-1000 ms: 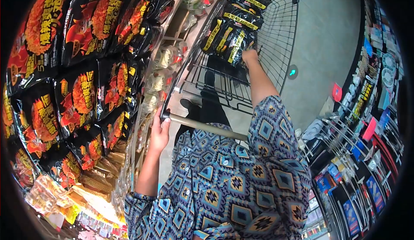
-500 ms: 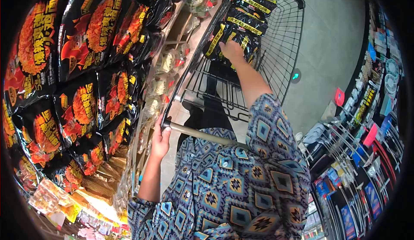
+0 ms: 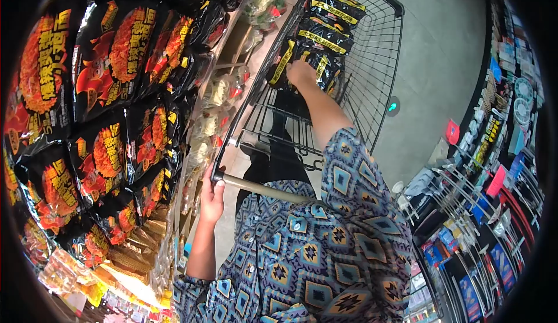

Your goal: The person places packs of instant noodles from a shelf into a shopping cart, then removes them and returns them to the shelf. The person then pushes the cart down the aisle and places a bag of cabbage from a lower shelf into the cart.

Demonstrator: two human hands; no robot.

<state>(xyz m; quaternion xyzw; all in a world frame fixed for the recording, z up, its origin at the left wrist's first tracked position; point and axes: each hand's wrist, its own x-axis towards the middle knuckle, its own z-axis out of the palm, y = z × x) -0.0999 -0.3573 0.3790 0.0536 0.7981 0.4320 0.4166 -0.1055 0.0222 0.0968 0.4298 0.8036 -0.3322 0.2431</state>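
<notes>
My left hand (image 3: 212,198) is at the left end of the shopping cart's handle (image 3: 261,188), its fingers round the corner. Inside the cart (image 3: 381,61), my right hand (image 3: 303,75) rests on the nearest black packs with yellow bands, fingers bent downward and their tips hidden. One black pack (image 3: 283,61) stands tilted at the cart's left side, beside my right hand. Farther forward lie another black pack (image 3: 324,34) and a far black pack (image 3: 337,6).
Shelves on the left hold several large black and red noodle packs (image 3: 131,47). Clear plastic packages (image 3: 218,90) line the shelf edge beside the cart. Grey floor (image 3: 436,50) lies to the right, then a rack of hanging goods (image 3: 476,207). My legs show behind the cart.
My right hand has moved from the right side of the nearest packs leftward across them. My left hand has stayed at the handle's end, and the view has shifted slightly.
</notes>
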